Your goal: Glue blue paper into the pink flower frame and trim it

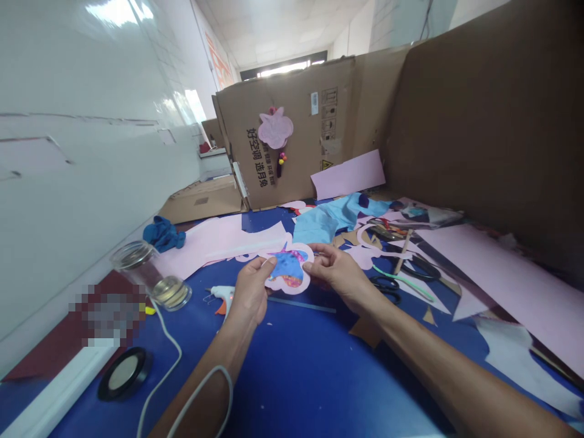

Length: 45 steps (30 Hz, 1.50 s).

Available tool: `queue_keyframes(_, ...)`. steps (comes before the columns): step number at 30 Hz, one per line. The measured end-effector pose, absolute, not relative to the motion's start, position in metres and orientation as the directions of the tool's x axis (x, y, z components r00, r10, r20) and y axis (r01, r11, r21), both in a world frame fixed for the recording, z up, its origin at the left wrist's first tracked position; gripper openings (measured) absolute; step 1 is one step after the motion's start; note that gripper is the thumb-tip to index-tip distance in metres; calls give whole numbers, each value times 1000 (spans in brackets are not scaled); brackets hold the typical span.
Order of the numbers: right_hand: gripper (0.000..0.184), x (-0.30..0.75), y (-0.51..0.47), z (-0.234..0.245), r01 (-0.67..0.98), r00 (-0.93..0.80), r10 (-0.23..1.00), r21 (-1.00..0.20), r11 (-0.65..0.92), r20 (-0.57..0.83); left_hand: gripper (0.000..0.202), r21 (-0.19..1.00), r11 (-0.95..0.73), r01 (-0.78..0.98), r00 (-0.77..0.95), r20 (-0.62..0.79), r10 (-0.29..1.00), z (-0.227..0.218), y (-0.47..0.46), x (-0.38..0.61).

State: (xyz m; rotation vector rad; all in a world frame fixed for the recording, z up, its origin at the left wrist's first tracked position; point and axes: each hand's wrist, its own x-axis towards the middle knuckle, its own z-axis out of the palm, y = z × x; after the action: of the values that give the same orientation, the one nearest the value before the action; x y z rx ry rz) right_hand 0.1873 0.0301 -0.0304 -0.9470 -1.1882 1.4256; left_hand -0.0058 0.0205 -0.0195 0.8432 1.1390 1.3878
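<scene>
Glare spots the glossy wall [86,176]; right-hand cardboard [493,140] sits shadowed.

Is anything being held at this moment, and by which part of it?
A flat, pink, scallop-edged cutout with blue patterned middle: the left hand pinches its left side, the right hand its right edge.

Pink-edged cutout [287,266] between both hands [252,285] above a blue table [310,365], white glue gun [223,294] nearby.

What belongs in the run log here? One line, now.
left hand: holding pink-edged cutout, left side | right hand: pinching its right side | cutout: above blue table | nearby: glue gun, jar
</scene>
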Motion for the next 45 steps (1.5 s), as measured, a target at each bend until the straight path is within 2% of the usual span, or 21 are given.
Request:
queue_keyframes(4,59,189,31,-32,-184,-146,989,-983,12,39,47,951,87,-298,-79,-115,990,-17,18,-4)
queue_keyframes(14,64,189,28,-30,-189,-189,981,-982,-1,35,43,955,26,-294,-111,-61,992,-20,19,-6)
queue_keyframes(20,61,186,27,-29,-188,-229,973,-982,-30,14,43,953,27,-301,-121,-67,990,-18,18,-4)
queue_keyframes(25,64,193,30,-24,-179,-101,995,-984,-3,15,43,943,-36,-331,-196,-32,980,-11,21,-10)
queue_keyframes(31,52,201,33,-20,-97,3,990,-985,140,140,45,894,-155,-420,-344,2,939,-1,27,-21)
queue_keyframes(34,41,193,30,-26,-8,-40,988,-989,149,149,45,897,-153,-414,-337,5,941,-2,27,-21)
queue_keyframes(37,31,181,24,-32,151,-113,965,-956,254,238,44,916,-127,-380,-311,2,950,-4,25,-17)
queue_keyframes(40,29,180,17,-26,349,-182,933,-867,357,311,43,925,-108,-364,-292,-3,957,-5,23,-14)
queue_keyframes(43,29,200,11,-2,500,-247,919,-772,393,308,43,923,-97,-371,-270,-7,963,-5,23,-12)
queue_keyframes(45,27,226,6,17,633,-234,911,-658,407,339,43,921,-87,-379,-260,-16,965,-6,24,-12)
